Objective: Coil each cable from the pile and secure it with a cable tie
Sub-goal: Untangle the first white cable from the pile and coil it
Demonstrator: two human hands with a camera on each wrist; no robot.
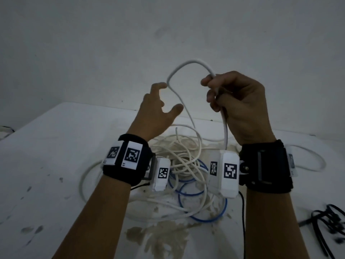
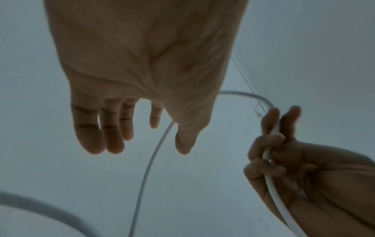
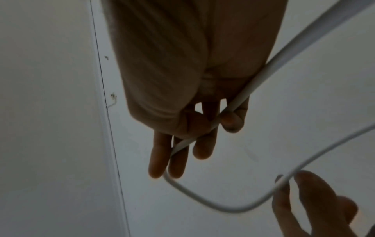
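Barely started: right hand (image 1: 240, 105) grips white cable (image 1: 188, 62), first loop raised above counter (image 1: 46, 156). Left hand (image 1: 158, 109) open, fingers beside loop. Cable pile (image 1: 186, 165) tangled below; black ties (image 1: 328, 221) untouched at right.

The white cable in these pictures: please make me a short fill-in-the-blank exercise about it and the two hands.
1. The white cable is gripped by the ____ hand.
2. The left hand is ____, its fingers spread beside the loop.
3. The pile on the table holds white cables and one ____ cable.
4. The black cable ties lie on the person's ____ side.

Missing words: right; open; blue; right
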